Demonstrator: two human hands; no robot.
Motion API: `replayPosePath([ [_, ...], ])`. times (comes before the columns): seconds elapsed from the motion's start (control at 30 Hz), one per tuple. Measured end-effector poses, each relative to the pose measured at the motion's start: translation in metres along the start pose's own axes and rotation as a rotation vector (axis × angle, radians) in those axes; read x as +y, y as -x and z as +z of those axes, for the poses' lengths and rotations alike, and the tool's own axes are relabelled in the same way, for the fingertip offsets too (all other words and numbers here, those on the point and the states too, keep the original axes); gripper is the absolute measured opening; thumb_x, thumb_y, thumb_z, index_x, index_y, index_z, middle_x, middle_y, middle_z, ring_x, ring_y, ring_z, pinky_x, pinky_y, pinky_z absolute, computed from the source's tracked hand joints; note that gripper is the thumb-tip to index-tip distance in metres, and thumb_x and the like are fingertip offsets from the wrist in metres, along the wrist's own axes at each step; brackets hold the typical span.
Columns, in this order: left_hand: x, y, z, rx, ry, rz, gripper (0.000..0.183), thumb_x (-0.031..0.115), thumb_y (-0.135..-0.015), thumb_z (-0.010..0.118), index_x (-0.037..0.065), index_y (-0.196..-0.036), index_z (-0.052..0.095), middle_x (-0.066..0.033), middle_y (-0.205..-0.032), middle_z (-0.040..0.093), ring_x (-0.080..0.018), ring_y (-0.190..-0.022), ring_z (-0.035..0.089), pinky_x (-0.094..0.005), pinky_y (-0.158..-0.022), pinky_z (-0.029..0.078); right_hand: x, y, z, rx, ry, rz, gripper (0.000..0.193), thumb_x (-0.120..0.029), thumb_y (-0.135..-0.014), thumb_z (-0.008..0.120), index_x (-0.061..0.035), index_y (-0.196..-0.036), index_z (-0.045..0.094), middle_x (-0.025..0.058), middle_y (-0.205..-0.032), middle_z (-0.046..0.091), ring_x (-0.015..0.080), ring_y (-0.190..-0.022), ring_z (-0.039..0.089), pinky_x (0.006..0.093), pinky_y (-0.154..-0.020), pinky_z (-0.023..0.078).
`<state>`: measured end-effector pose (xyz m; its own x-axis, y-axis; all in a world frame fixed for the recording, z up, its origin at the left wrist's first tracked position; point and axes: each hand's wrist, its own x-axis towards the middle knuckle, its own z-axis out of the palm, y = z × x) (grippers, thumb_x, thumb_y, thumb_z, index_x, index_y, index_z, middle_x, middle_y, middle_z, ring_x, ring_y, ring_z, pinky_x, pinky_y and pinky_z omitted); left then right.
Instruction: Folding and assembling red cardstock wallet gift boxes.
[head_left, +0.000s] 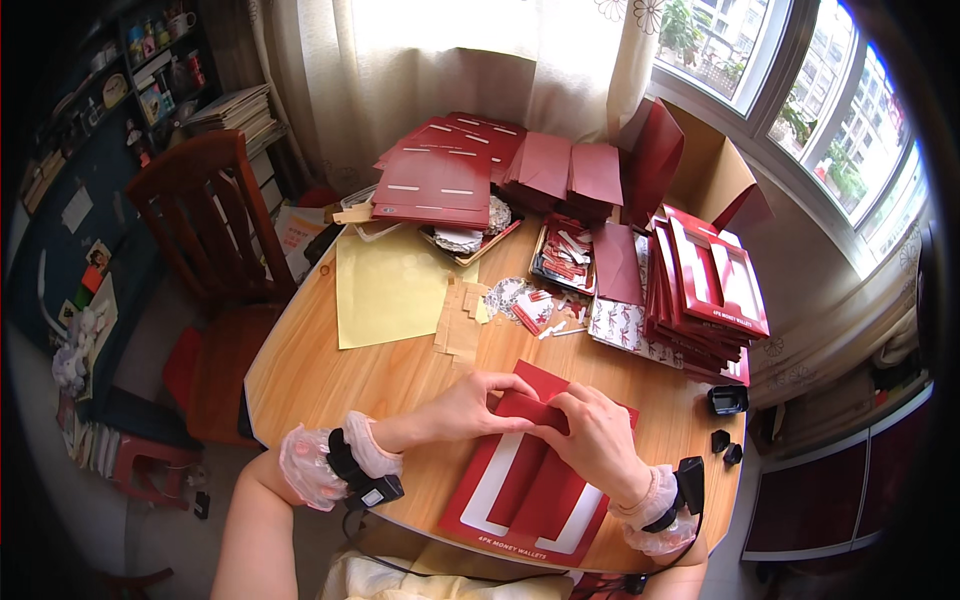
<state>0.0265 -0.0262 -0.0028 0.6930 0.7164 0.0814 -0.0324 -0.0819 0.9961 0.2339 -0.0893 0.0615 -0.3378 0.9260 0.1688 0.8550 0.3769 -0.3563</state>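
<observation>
A flat red cardboard sleeve point(530, 490) with white L-shaped panels lies on the wooden table in front of me, its printed edge toward my body. Over its far part, my left hand point(482, 405) pinches a raised red section between thumb and fingers. Coming from the other side, my right hand point(600, 435) grips the same raised section, thumb near the left thumb. My fingers partly cover that section, so whether it is a folded flap or a separate piece I cannot tell. Both wrists wear frilly cuffs with black straps.
Finished-looking red sleeves point(715, 275) are stacked at the right, before an open cardboard box point(705, 165). Flat red cards point(435, 185) lie at the back. A tray of small red-and-white pieces point(565, 255), yellow paper point(390, 290) and brown strips point(460, 320) occupy the middle. A wooden chair point(215, 230) stands left.
</observation>
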Motion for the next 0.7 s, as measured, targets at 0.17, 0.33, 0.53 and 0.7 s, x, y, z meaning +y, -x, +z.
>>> replayPosePath([
  [0.17, 0.001, -0.001, -0.003, 0.002, -0.049, -0.058, 0.030, 0.013, -0.085, 0.080, 0.003, -0.111, 0.069, -0.0033, -0.105, 0.070, -0.0078, -0.092, 0.065, -0.0241, -0.080, 0.054, 0.001, 0.001, -0.010, 0.022, -0.029, 0.000, 0.036, -0.030, -0.078, 0.079, -0.0018, -0.097, 0.067, 0.0113, -0.088, 0.063, 0.0303, -0.086, 0.064, 0.0390, -0.075, 0.052],
  [0.33, -0.002, 0.001, -0.005, 0.010, -0.026, -0.061, 0.030, 0.013, -0.085, 0.080, 0.003, -0.111, 0.070, -0.0022, -0.103, 0.070, -0.0069, -0.090, 0.064, -0.0230, -0.078, 0.054, 0.018, 0.011, -0.046, -0.099, 0.001, 0.014, 0.047, -0.029, -0.077, 0.081, -0.0012, -0.111, 0.062, 0.0125, -0.098, 0.061, 0.0318, -0.093, 0.060, 0.0387, -0.083, 0.049],
  [0.53, 0.001, -0.001, -0.004, 0.030, -0.058, -0.064, 0.029, 0.013, -0.085, 0.080, 0.003, -0.111, 0.070, -0.0020, -0.102, 0.070, -0.0066, -0.089, 0.064, -0.0225, -0.077, 0.054, 0.029, 0.049, -0.033, 0.043, -0.012, 0.074, 0.047, -0.020, -0.075, 0.083, -0.0011, -0.113, 0.062, 0.0127, -0.104, 0.060, 0.0325, -0.099, 0.058, 0.0405, -0.086, 0.049],
  [0.7, 0.008, 0.000, -0.002, 0.033, -0.067, -0.091, 0.030, 0.013, -0.085, 0.080, 0.003, -0.111, 0.070, -0.0021, -0.101, 0.071, -0.0064, -0.087, 0.064, -0.0225, -0.076, 0.054, 0.032, 0.052, -0.012, 0.177, 0.072, 0.080, 0.047, -0.018, -0.073, 0.083, -0.0016, -0.111, 0.061, 0.0129, -0.108, 0.059, 0.0329, -0.099, 0.057, 0.0414, -0.087, 0.048],
])
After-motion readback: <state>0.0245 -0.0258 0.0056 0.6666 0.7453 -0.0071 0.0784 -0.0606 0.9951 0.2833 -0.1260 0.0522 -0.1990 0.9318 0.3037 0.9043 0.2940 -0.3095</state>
